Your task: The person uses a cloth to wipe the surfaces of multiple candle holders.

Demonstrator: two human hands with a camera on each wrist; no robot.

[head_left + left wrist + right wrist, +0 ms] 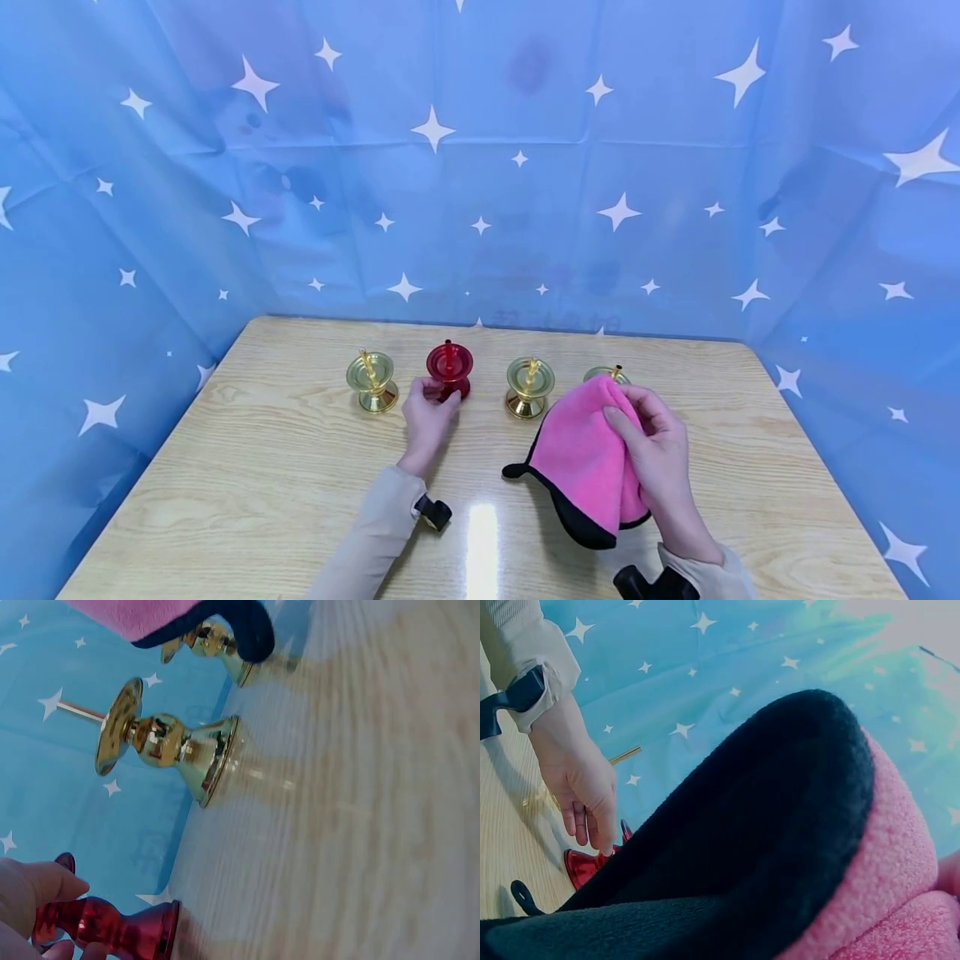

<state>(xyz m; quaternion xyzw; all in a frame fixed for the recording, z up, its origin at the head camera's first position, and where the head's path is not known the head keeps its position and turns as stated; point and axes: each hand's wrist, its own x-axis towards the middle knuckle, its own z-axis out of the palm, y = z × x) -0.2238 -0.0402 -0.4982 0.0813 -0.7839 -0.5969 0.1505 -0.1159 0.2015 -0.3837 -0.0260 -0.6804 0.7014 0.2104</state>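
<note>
Blue fabric [525,250] with white stars hangs behind and at both sides of a wooden table [225,483], on which a bright reflection lies near me. Over the right half of this table I have a pink cloth [577,442] with a black edge; the fingers of my right hand [663,454] are pinching its upper right part, and the rest hangs in folds. With my left hand [427,421], I am gripping a red stand [450,364], its fingers curled on it. It stands upright, second from the left in a row of four. One gold stand [375,379] is at its left, another gold stand [528,382] at its right, both well apart from it. From the head view, my cloth hides most of the rightmost stand [624,378]. Smallest are the thin rods [531,370], which rise from the dishes.
</note>
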